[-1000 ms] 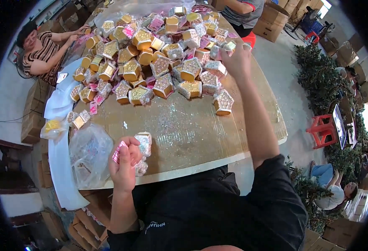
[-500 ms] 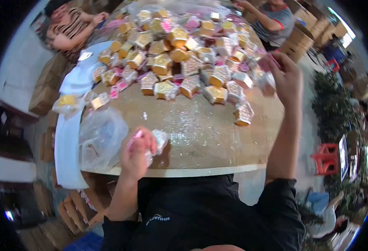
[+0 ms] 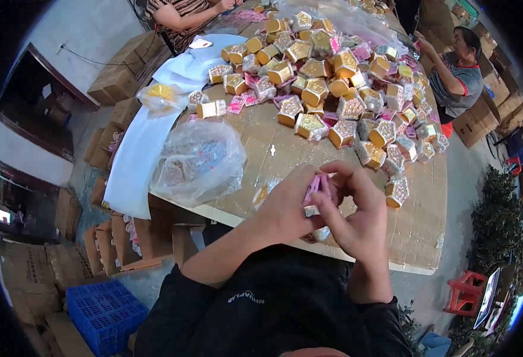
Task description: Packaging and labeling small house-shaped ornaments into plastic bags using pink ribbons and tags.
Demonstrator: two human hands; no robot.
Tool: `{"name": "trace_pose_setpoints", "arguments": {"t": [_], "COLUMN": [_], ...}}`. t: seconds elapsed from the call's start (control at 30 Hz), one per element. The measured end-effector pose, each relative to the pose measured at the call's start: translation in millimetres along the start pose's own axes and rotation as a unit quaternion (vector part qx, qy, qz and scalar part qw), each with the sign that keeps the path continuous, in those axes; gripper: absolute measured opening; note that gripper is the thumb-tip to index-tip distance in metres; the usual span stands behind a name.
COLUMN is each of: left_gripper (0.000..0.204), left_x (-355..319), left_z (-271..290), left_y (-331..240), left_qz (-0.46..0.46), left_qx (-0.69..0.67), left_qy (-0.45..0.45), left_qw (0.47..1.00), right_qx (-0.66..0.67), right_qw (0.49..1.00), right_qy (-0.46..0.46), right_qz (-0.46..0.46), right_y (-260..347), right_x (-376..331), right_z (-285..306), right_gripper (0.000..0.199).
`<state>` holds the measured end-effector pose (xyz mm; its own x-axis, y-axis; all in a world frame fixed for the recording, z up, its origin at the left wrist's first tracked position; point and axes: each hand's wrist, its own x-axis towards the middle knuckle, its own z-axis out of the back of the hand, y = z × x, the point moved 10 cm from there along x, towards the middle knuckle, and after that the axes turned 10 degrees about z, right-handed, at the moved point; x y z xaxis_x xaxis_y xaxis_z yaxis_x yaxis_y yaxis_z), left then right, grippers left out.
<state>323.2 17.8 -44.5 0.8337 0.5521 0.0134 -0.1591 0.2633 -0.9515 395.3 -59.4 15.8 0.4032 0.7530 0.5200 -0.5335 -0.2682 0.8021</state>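
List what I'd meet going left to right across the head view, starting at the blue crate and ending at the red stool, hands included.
Blue crate, clear plastic bag, left hand, right hand, small gold-and-white house at the pile's near edge, red stool.

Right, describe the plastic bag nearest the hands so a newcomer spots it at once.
Find the brown-topped table, then its near left corner, beside the long white sheet. There lies a large, clear bag. Unlike the smaller bag with yellow contents, it shows a bluish patch.
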Motion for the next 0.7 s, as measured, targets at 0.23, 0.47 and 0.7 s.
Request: {"name": "trace_pose_setpoints", "arguments": {"t": [0.23,0.47,0.7], "left_gripper": [0.051,0.037,0.03], "left_x": [-2,4,9], "left_z": [15,23,18], "left_y": [13,13,15], "left_qz": [-0.049,0.02,0.044], "left_qx": [-0.081,-0.259,-0.286], "left_qy": [0.024,0.082,0.088], "left_qw": [0.995,0.962,0.953], "right_qx": [-0.015,0.048,0.121], "right_qw": [0.995,0.998,0.992], "right_qy": [0.099,0.028,0.002], "right_qz": [0.007,-0.006,-0.045], "right_y": [-2,-25,-37], "right_x": [8,10,4], "right_z": [-11,-5,-6], "right_gripper": [0.04,0.025,0.02]}}
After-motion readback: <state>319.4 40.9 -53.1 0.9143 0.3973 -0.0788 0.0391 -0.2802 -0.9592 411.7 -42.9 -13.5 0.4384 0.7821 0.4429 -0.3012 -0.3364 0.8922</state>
